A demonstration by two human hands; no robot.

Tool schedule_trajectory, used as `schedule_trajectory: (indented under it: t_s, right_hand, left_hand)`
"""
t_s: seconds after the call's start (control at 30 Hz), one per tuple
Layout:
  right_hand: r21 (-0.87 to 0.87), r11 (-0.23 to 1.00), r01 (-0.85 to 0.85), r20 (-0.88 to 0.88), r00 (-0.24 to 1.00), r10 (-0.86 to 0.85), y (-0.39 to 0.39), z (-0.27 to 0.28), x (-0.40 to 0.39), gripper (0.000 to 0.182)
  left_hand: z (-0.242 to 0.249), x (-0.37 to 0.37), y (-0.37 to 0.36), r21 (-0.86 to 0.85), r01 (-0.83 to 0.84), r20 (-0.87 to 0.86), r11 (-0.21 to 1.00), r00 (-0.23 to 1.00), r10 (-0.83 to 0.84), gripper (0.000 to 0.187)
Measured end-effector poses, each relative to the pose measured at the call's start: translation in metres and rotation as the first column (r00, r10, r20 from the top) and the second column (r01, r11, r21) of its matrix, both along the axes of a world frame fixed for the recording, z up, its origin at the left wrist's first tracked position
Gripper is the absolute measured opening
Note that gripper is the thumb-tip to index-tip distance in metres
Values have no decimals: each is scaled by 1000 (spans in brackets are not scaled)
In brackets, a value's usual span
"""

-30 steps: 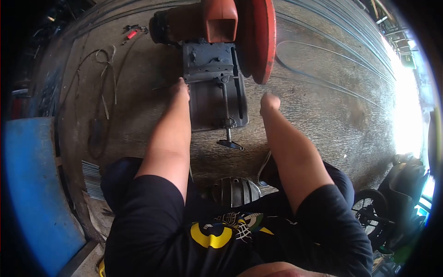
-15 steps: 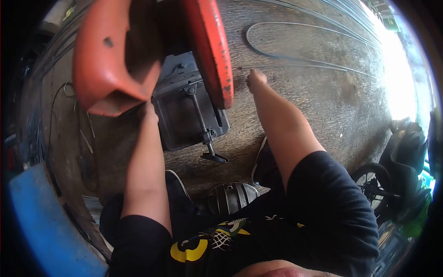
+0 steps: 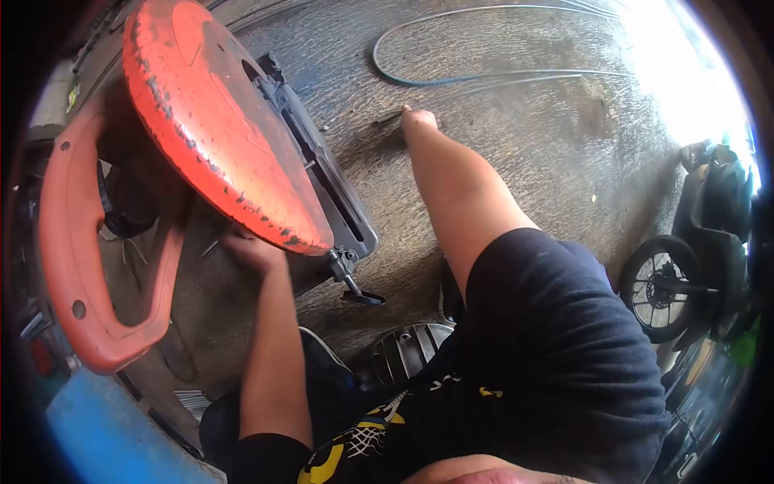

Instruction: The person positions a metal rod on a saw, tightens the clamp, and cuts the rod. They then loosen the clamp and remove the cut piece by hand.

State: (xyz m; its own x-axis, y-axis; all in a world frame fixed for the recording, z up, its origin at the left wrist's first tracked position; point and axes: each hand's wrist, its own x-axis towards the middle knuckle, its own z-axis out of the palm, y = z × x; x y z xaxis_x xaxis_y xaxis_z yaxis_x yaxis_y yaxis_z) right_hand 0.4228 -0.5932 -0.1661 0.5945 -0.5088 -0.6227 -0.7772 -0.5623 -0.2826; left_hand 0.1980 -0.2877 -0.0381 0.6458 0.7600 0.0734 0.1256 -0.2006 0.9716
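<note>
A worn orange-red chop saw fills the upper left, with its round blade guard (image 3: 214, 121) leaning over the grey metal base (image 3: 343, 189). Its looped handle (image 3: 68, 266) now hangs toward the lower left. My left hand (image 3: 260, 250) is beside the base, just under the guard's lower edge, and its fingers are mostly hidden in shadow. The clamp screw (image 3: 355, 286) of the saw's vise sticks out near that wrist. My right hand (image 3: 420, 120) is low over the floor beyond the base, with fingers curled in; I cannot tell what it grips. A thin dark shape lies by its fingertips.
A bent loop of wire or thin rod (image 3: 403, 79) lies on the rough brown floor (image 3: 516, 153). At right stands a small wheeled vehicle with a spoked wheel (image 3: 661, 286). A blue panel (image 3: 121, 431) is at lower left, and a ribbed metal part (image 3: 411, 351) sits between my feet.
The saw's guard and handle appear turned and shifted left and down in view, covering more of the base. Both hands appear shifted: the left one lower, the right one slightly left and up.
</note>
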Motion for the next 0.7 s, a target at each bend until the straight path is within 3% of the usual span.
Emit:
schedule_trajectory:
  t_s: [0.03, 0.07, 0.1, 0.13, 0.17, 0.2, 0.23, 0.27, 0.33, 0.37, 0.4, 0.43, 0.47, 0.5, 0.6, 0.63, 0.67, 0.7]
  right_hand:
    - [-37, 999, -28, -19, 999, 28, -5, -3, 3, 56]
    - [-33, 948, -316, -24, 949, 315, -13, 0, 11, 42]
    - [-54, 897, -438, -32, 899, 437, -14, 21, 11, 27]
    - [-83, 802, -592, -72, 806, 587, -19, 20, 14, 22]
    - [-108, 679, -726, -112, 688, 717, -21, 18, 20, 19]
    - [-101, 675, -731, -103, 683, 723, -19, 16, 23, 19]
    - [164, 941, -295, -40, 951, 305, -18, 13, 24, 17]
    - [412, 884, 222, -119, 975, -190, -18, 8, 24, 16]
    - [462, 869, 179, -93, 984, -153, -25, -32, 25, 16]
    - [505, 852, 135, -61, 991, -122, -28, -43, 28, 16]
    - [500, 856, 132, -53, 991, -122, -24, -16, 20, 16]
    - [579, 742, 338, -52, 923, -380, -11, 32, -1, 17]
    - [649, 570, 504, -77, 789, -609, -4, 62, -20, 18]
    - [643, 578, 502, -71, 791, -607, -7, 66, -27, 18]
    - [860, 340, 382, -199, 862, -465, -13, 77, -38, 16]
    - [857, 348, 379, -195, 865, -463, -12, 79, -42, 16]
    - [899, 277, 338, -199, 880, -430, -11, 79, -45, 16]
    - [933, 201, 299, -201, 894, -400, -12, 73, -46, 15]
  left_hand:
    - [-10, -2, -10, -74, 64, 61, 995, 996, -60, 41]
    - [2, -11, -28, -12, 203, 55, 979, 978, -202, 42]
    - [23, -14, -55, 302, 285, -105, 910, 958, -266, 35]
    - [40, -17, -79, 564, 380, -275, 733, 924, -267, 29]
    - [34, -27, -90, 408, 517, -344, 753, 851, -397, 26]
    - [27, -36, -100, 232, 634, -385, 738, 756, -529, 24]
    - [29, -39, -116, 215, 714, -378, 667, 690, -617, 20]
    - [31, -43, -133, 196, 786, -367, 586, 613, -699, 17]
    - [36, -28, -164, -36, 831, -355, 555, 509, -785, 21]
    - [29, -20, -177, -32, 830, -350, 557, 512, -784, 21]
    - [16, -10, -190, -134, 730, -280, 671, 621, -732, 23]
    - [1, 0, -198, -247, 610, -224, 753, 720, -657, 26]
    - [-14, 12, -203, -253, 611, -217, 750, 720, -659, 26]
    - [-31, 25, -209, -306, 539, -289, 785, 733, -616, 30]
    - [-84, 64, -216, -382, 380, -414, 842, 744, -524, 42]
    - [-94, 75, -217, -402, 306, -471, 863, 739, -482, 50]
    - [-92, 86, -219, -499, 222, -405, 838, 796, -451, 61]
    - [-80, 95, -223, -591, 185, -288, 785, 861, -419, 51]
